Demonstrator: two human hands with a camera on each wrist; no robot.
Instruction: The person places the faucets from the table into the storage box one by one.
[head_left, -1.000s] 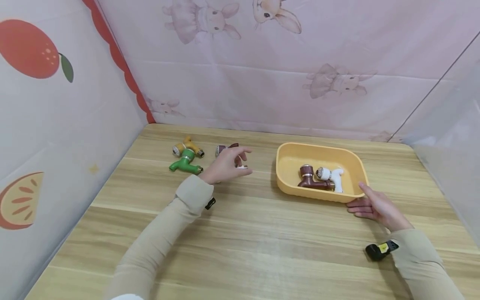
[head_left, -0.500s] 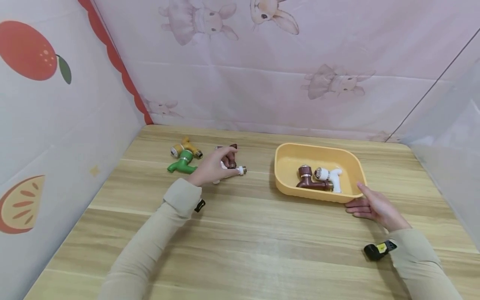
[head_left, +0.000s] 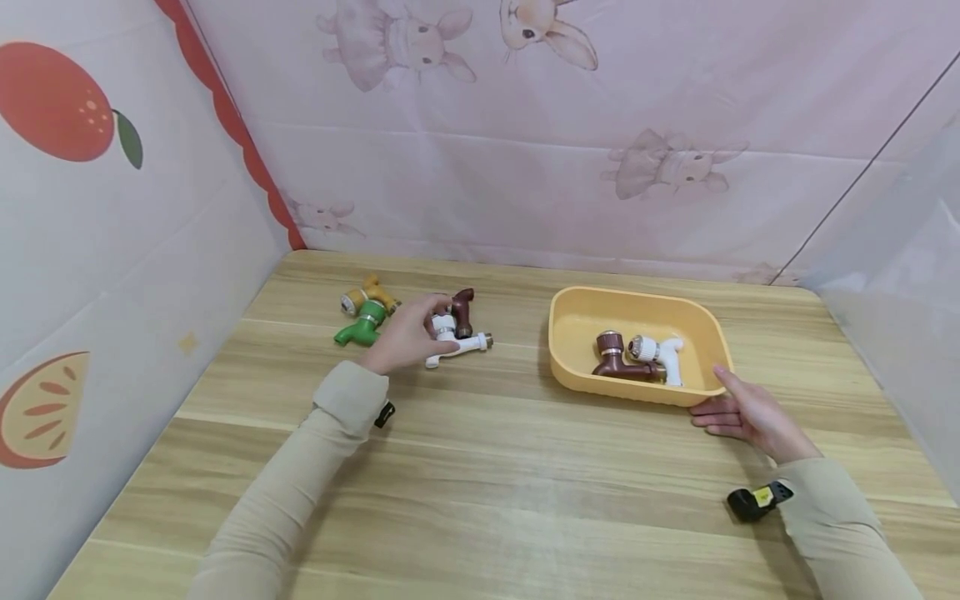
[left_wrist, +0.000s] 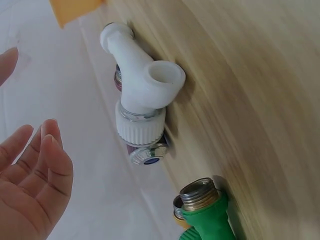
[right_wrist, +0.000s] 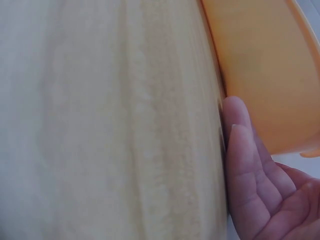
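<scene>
White plastic faucet (head_left: 455, 346) looks light and rigid; its ribbed collar should grip best. Left hand (head_left: 402, 337) hovers, fingers apart; right hand (head_left: 742, 411), fingers straight, touches yellow basin (head_left: 637, 392).

A green tap (head_left: 362, 331) is being seen lying on the wooden table (head_left: 487, 483) near its far left corner. A yellow tap (head_left: 367, 296) is being shown just behind it, touching it. The table is being enclosed by a pink rabbit-print cloth (head_left: 525, 167) at the back and a fruit-print panel (head_left: 90, 208) on the left.
</scene>
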